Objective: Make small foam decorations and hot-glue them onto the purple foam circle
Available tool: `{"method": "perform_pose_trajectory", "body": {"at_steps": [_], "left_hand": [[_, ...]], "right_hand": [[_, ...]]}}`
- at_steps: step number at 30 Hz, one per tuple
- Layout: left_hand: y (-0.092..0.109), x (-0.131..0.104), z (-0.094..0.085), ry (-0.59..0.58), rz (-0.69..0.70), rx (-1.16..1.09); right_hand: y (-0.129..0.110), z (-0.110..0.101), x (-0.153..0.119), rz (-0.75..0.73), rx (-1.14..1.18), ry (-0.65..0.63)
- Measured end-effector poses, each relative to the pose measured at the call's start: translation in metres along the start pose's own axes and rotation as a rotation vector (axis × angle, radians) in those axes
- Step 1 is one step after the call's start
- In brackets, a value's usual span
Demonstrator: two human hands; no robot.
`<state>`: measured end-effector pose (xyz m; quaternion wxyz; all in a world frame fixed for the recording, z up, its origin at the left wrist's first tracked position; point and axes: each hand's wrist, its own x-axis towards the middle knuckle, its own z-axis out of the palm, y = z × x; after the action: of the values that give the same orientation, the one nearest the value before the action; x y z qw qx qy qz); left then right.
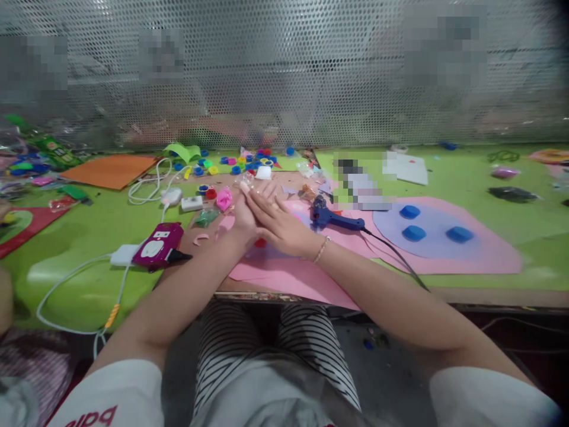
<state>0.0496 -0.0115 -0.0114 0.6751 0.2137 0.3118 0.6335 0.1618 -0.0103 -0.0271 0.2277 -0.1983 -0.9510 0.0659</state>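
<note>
Presently, the left hand [246,214] and the right hand [284,226] are pressed palm to palm above the pink sheet [284,276], near the front edge of the green table [95,290]. Left palm is turned up, its fingers directed away and to the right; the right hand is laid across it, fingers directed away and to the left. Fingers of both are extended, uncurled; whether anything is held between the palms cannot be told. The sheet is partly covered by the hands; its long axis is slanted nearer toward the right, one corner being pointed past the table edge. On its lilac patch [276,252] a red cap [260,242] is seen. Just to the right, the blue glue gun [342,220] is laid with its handle pointed right and slightly nearer, cord run the same way; nozzle direction cannot be made out. Farther right, three blue caps [414,233] are set on a lilac oval [435,222], long axis left to right. Loose caps [249,166] are scattered beyond the hands.
</note>
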Motion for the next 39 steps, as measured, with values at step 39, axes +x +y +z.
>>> {"method": "perform_pose_trajectory", "body": {"at_steps": [39], "left_hand": [[-0.002,-0.006,0.002,-0.214,-0.012,-0.012]], "right_hand": [[0.045,0.004,0.002,0.153,0.168,0.313]]}}
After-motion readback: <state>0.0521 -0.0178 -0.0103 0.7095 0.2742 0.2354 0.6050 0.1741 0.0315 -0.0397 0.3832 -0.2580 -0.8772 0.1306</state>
